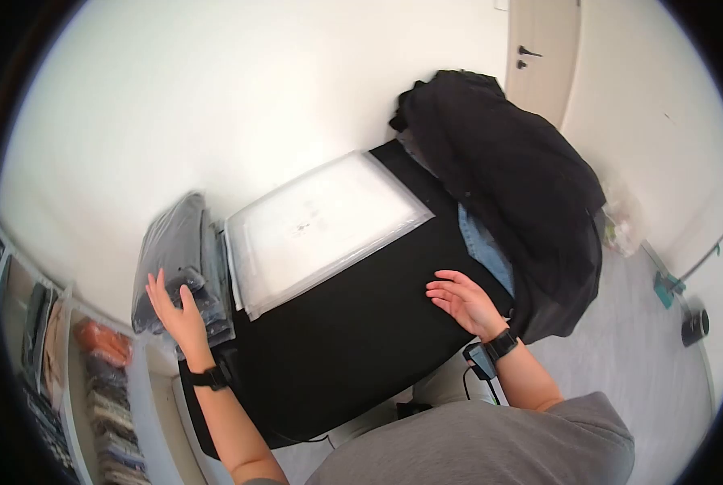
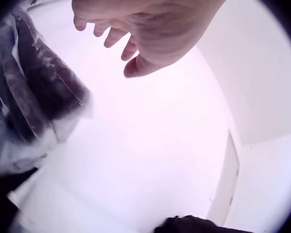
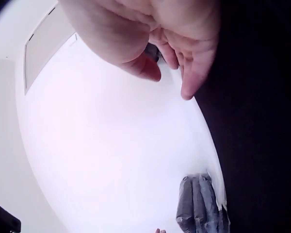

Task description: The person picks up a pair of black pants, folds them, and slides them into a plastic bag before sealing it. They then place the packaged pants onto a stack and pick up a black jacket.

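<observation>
My left hand [image 1: 177, 317] is raised beside a stack of folded dark garments in clear plastic bags [image 1: 175, 250], fingers spread and holding nothing. In the left wrist view its palm and fingers [image 2: 115, 36] hang apart from the bagged garments [image 2: 43, 82]. Over the black table [image 1: 329, 331], near its right side, my right hand [image 1: 466, 303] has loosely bent fingers with nothing between them. A pile of clear plastic bags [image 1: 329, 218] lies flat along the back of the table, between the two hands.
A large heap of black clothing [image 1: 499, 153] covers the table's right end, with blue denim [image 1: 482, 250] showing under it. Shelves with bagged clothes [image 1: 107, 388] stand at the lower left. A white wall rises behind the table, and a door [image 1: 543, 56] is at the back right.
</observation>
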`<state>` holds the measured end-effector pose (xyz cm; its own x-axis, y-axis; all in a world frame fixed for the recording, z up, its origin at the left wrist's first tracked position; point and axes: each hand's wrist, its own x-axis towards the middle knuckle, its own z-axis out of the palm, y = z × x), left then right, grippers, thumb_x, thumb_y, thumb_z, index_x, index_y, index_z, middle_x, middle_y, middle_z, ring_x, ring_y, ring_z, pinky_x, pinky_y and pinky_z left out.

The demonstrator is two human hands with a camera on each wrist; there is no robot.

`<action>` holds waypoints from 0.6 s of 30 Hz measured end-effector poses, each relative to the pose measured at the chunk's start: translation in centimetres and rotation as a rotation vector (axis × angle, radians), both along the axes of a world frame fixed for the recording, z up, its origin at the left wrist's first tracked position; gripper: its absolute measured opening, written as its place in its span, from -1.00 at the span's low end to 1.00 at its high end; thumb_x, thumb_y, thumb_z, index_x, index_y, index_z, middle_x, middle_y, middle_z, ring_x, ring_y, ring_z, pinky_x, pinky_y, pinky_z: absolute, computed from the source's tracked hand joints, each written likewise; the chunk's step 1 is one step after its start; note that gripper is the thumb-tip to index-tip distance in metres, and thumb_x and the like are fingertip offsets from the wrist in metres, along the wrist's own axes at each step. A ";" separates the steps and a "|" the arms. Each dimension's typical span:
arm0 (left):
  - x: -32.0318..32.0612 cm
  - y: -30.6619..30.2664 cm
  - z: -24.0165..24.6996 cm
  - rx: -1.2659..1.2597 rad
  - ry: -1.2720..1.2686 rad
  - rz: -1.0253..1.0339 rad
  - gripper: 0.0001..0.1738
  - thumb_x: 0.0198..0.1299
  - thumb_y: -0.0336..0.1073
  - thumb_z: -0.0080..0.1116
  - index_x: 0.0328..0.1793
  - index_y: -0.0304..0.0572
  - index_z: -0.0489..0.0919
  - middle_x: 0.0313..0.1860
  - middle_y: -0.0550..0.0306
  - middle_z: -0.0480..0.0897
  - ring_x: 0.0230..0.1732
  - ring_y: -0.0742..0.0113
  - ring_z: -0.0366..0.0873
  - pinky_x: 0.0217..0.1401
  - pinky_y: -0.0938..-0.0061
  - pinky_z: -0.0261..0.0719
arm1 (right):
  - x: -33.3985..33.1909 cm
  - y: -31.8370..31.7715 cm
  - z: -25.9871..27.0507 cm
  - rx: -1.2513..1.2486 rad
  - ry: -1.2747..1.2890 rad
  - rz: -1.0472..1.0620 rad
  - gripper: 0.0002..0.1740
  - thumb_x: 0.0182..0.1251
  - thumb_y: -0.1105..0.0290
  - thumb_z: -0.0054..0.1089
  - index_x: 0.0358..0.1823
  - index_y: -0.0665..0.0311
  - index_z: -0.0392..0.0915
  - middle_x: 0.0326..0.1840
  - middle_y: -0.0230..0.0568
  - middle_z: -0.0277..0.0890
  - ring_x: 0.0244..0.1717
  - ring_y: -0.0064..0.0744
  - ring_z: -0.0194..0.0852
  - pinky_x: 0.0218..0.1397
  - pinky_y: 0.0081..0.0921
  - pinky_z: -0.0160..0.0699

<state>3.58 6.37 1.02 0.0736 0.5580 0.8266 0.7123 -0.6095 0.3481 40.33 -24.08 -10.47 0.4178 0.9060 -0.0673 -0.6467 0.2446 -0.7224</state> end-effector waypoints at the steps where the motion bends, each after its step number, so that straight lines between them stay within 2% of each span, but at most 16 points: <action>1: 1.3 -1.1 0.2 -0.006 -0.095 -0.087 -0.47 0.16 -0.48 0.08 0.32 -0.26 0.39 0.38 -0.15 0.33 0.42 -0.02 0.23 0.45 0.17 0.13 | 0.1 0.2 -0.1 0.000 -0.002 -0.024 -0.70 0.44 0.44 -0.04 0.15 0.31 0.33 0.00 0.00 0.51 0.04 -0.23 0.53 0.14 -0.41 0.52; 3: 3.5 -1.2 -2.0 -0.292 -0.512 -0.402 -0.57 0.20 -0.51 0.05 0.23 -0.32 0.43 0.29 -0.03 0.42 0.33 0.17 0.33 0.38 0.32 0.22 | 0.3 0.6 0.1 -0.136 0.032 -0.022 -0.72 0.44 0.42 -0.04 0.11 0.33 0.33 -0.01 0.01 0.52 -0.03 -0.23 0.57 0.06 -0.44 0.57; 4: 5.2 -2.3 -2.3 -0.374 -0.566 -0.430 -0.60 0.21 -0.53 0.03 0.21 -0.32 0.44 0.21 0.06 0.47 0.26 0.29 0.38 0.34 0.41 0.25 | 0.6 0.9 0.8 -0.210 0.019 0.000 -0.73 0.43 0.36 -0.01 0.06 0.33 0.38 -0.07 -0.03 0.55 -0.11 -0.28 0.60 -0.06 -0.48 0.62; 7: 9.1 -4.2 -4.8 -0.585 -0.752 -0.639 -0.67 0.22 -0.51 0.01 0.13 -0.29 0.49 0.10 0.09 0.53 0.15 0.32 0.44 0.21 0.48 0.33 | 3.6 2.9 3.7 -0.224 0.069 0.043 -0.72 0.43 0.29 0.02 0.02 0.32 0.43 -0.13 -0.09 0.58 -0.15 -0.34 0.61 -0.15 -0.52 0.64; 9: 11.0 -5.4 -5.6 -0.781 -0.775 -0.676 -0.70 0.22 -0.49 0.01 0.09 -0.27 0.50 0.02 0.13 0.57 0.08 0.40 0.47 0.09 0.56 0.37 | 5.5 4.3 6.7 -0.159 0.018 -0.048 -0.72 0.43 0.22 0.03 -0.06 0.29 0.49 -0.17 -0.14 0.59 -0.23 -0.40 0.60 -0.24 -0.55 0.63; 12: 12.9 -6.5 -7.8 -0.946 -0.903 -0.818 -0.76 0.26 -0.44 0.00 0.04 -0.23 0.50 -0.09 0.16 0.60 -0.09 0.43 0.54 -0.06 0.63 0.42 | 9.5 7.1 8.7 -0.056 0.147 -0.279 -0.59 0.39 0.19 0.11 0.08 0.32 0.31 -0.16 -0.08 0.57 -0.30 -0.35 0.56 -0.33 -0.55 0.60; 13: 13.1 -6.4 -8.8 -0.997 -0.940 -0.847 -0.77 0.27 -0.43 0.00 0.04 -0.22 0.50 -0.11 0.15 0.60 -0.12 0.43 0.55 -0.08 0.63 0.44 | 10.9 8.3 8.8 -0.058 0.203 -0.391 -0.51 0.37 0.19 0.14 0.15 0.33 0.22 -0.16 -0.06 0.56 -0.32 -0.34 0.54 -0.35 -0.54 0.59; 14: 13.1 -6.0 -10.1 -1.067 -0.965 -0.821 -0.77 0.27 -0.43 0.01 0.04 -0.22 0.50 -0.13 0.15 0.61 -0.16 0.43 0.55 -0.10 0.63 0.45 | 12.2 9.2 8.6 -0.047 0.239 -0.446 -0.36 0.35 0.19 0.18 0.24 0.32 0.04 -0.16 -0.05 0.54 -0.32 -0.31 0.54 -0.36 -0.52 0.59; 15: 13.0 -5.6 -11.2 -1.137 -0.992 -0.793 -0.77 0.27 -0.42 0.01 0.04 -0.22 0.49 -0.15 0.14 0.61 -0.20 0.43 0.56 -0.12 0.63 0.46 | 13.7 10.4 8.1 -0.074 0.253 -0.481 -0.28 0.33 0.15 0.20 0.28 0.33 -0.02 -0.15 -0.07 0.53 -0.31 -0.32 0.53 -0.36 -0.53 0.58; 16: 13.1 -5.5 -11.7 -1.190 -0.976 -0.732 -0.78 0.27 -0.42 0.01 0.02 -0.24 0.49 -0.20 0.13 0.61 -0.25 0.43 0.56 -0.13 0.64 0.48 | 14.4 11.4 8.3 -0.079 0.287 -0.511 -0.32 0.33 0.08 0.19 0.22 0.36 0.08 -0.19 -0.09 0.53 -0.33 -0.33 0.53 -0.38 -0.55 0.58; 18: 13.0 -5.4 -12.3 -1.194 -0.979 -0.749 -0.79 0.26 -0.42 0.02 0.01 -0.25 0.49 -0.21 0.12 0.60 -0.25 0.43 0.56 -0.14 0.63 0.49 | 16.1 13.1 8.1 -0.046 0.395 -0.560 -0.36 0.31 -0.08 0.15 0.04 0.40 0.29 -0.29 -0.15 0.54 -0.38 -0.38 0.53 -0.42 -0.57 0.56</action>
<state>16.61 0.98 -11.30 0.3453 0.9334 -0.0973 -0.3242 0.2160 0.9210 56.46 -11.01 -2.33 0.7588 0.5530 -0.3440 -0.6486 0.5941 -0.4758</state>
